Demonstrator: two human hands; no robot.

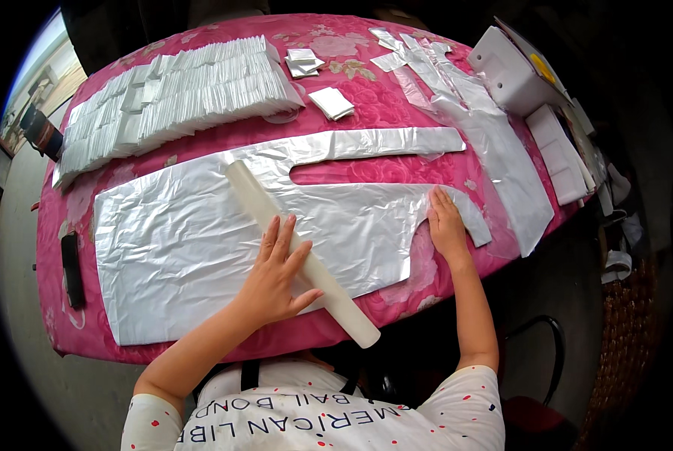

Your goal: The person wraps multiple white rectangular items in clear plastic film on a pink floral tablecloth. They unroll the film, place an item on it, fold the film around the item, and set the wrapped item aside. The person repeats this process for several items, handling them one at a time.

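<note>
A thin, shiny whitish plastic sheet [178,248], cut like an apron with two strap-like arms and a U-shaped gap, lies flat and wrinkled in front of me. Diagonally across it rests a pale tube [340,304], its near end past the table's front edge and its far end blurred. My left hand [282,270] lies over the middle of the tube, fingers spread and not wrapped round it. Flat on the curved lower strap at the right is my right hand [447,222], its fingers stretched out.
Rows of folded white packets [178,94] fill the back left, with small stacks [331,103] beside them. More plastic sheeting [502,143] and white foam boxes [513,71] lie along the right. A black object [72,269] sits at the left edge of the pink tablecloth [344,86].
</note>
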